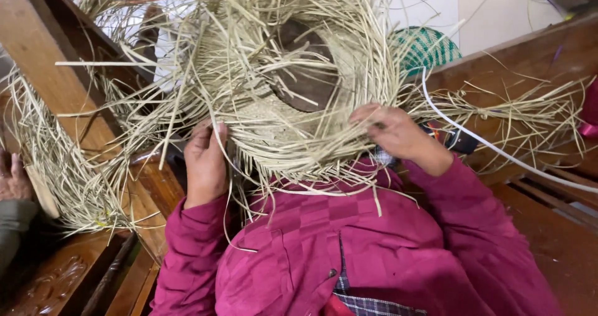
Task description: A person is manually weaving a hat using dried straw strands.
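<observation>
Two hands work the near rim of a half-woven pale straw hat.

Left hand [205, 163] at seven o'clock and right hand [392, 132] at four o'clock each pinch loose strands of the straw hat [280, 104]; beyond, a green woven basket [427, 48] sits at two o'clock.

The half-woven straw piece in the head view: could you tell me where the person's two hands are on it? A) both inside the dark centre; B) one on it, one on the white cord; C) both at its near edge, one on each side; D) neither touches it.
C: the left hand and the right hand both grip the near rim of the woven straw piece, left and right of the middle, apart from the white cord.
</observation>
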